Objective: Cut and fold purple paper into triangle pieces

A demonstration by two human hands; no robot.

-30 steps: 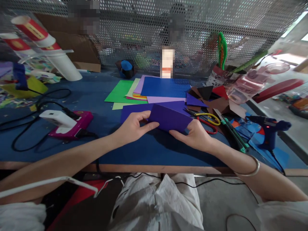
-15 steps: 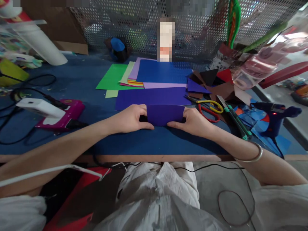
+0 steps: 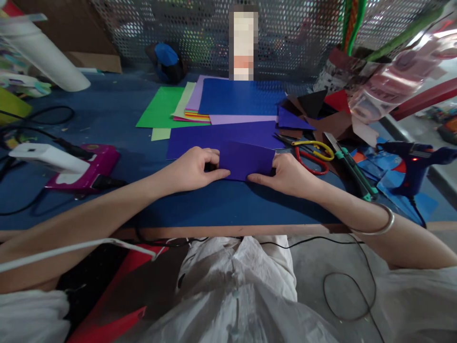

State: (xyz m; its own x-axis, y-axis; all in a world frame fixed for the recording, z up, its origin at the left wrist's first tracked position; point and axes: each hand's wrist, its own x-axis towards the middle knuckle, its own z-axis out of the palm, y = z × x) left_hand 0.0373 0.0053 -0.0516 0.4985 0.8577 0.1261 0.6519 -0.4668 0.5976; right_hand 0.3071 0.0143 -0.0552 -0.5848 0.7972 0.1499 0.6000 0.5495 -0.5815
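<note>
Between my two hands is a small piece of purple paper, held just above the blue table top. My left hand pinches its left edge, with the thumb along the lower corner. On the opposite edge, my right hand grips it the same way, thumb at the lower right. The fingers behind the paper are partly hidden. Just beyond lies a larger purple sheet, flat on the table. Scissors with yellow and red handles rest right of my right hand, beside a green utility knife.
A stack of coloured sheets lies at the back, near a mesh panel. Brown and black paper scraps sit at the right, with a blue glue gun, its light red. A magenta power strip with cables stands left.
The paper's upper edge, bowed before, now looks straighter and slants down to the right. My left thumb has come onto its lower left corner. The whole view has shifted slightly.
</note>
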